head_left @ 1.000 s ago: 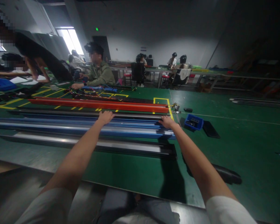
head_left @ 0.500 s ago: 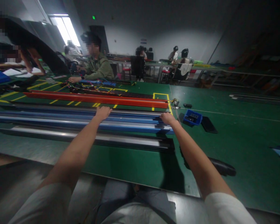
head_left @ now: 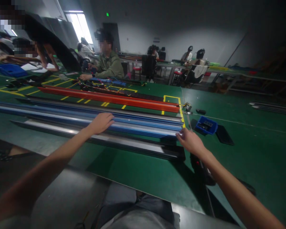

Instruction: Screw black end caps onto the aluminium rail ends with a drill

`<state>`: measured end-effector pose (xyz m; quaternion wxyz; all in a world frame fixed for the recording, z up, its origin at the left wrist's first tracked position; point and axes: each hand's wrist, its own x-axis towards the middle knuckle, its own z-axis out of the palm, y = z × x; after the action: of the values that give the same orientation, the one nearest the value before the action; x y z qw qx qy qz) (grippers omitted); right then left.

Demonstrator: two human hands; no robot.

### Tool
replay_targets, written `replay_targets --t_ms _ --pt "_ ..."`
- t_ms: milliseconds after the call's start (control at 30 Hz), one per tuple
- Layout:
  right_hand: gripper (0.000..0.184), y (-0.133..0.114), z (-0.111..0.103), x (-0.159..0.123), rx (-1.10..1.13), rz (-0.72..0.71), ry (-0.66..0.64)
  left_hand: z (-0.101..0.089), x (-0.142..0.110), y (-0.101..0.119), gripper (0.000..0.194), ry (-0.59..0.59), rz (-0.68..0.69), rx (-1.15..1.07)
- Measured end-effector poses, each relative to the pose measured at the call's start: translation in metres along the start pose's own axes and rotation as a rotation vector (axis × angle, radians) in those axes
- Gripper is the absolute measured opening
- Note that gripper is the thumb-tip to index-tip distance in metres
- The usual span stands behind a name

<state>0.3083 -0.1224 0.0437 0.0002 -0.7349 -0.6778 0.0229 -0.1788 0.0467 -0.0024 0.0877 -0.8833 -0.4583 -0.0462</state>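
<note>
Long blue metal profiles (head_left: 143, 126) lie side by side across the table. My left hand (head_left: 101, 123) lies over them near their middle, fingers stretched out and flat. At their right end, my right hand (head_left: 190, 140) has its fingers closed on the tip of the nearer blue profile. A black profile with a silvery face (head_left: 138, 145) lies closer to me, below both hands. Beyond the blue ones runs a thin dark profile (head_left: 124, 110), then an orange-red profile (head_left: 124, 100).
A blue bin (head_left: 207, 125) with small dark parts and a black flat slab (head_left: 224, 135) sit to the right. A dark object with a red light (head_left: 201, 170) is under my right forearm. Across the green table (head_left: 252, 159), a person in a green jacket (head_left: 112, 66) sits near coloured wires (head_left: 95, 84).
My right hand has moved towards me, from the far profiles to the nearer blue one's end. My left hand has come back from the dark profile onto the blue ones. The view has shifted.
</note>
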Motion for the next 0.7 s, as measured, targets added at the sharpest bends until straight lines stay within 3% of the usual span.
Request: replay_targets --t_ms 67,167,233,400,533,700 --pt "0.051 0.003 -0.001 -0.026 0.036 0.132 -0.062 -0.005 -0.028 -0.003 0.047 0.085 0.106 0.036" --pt "0.053 0.004 0.006 -0.052 0.072 0.204 -0.193 -0.011 -0.069 -0.013 0.04 0.179 0.198 0.083" --pt "0.054 0.002 0.012 -0.06 0.121 0.202 -0.277 -0.012 -0.094 -0.021 0.037 0.178 0.236 0.094" --pt "0.054 -0.004 0.023 -0.063 0.178 0.207 -0.302 -0.004 -0.146 -0.049 0.038 0.088 0.208 0.088" --pt "0.057 -0.003 0.031 -0.061 0.143 0.231 -0.311 0.007 -0.162 -0.062 0.041 0.031 0.127 0.046" --pt "0.052 -0.001 0.043 -0.053 0.17 0.208 -0.29 0.018 -0.157 -0.062 0.029 -0.028 0.012 -0.023"
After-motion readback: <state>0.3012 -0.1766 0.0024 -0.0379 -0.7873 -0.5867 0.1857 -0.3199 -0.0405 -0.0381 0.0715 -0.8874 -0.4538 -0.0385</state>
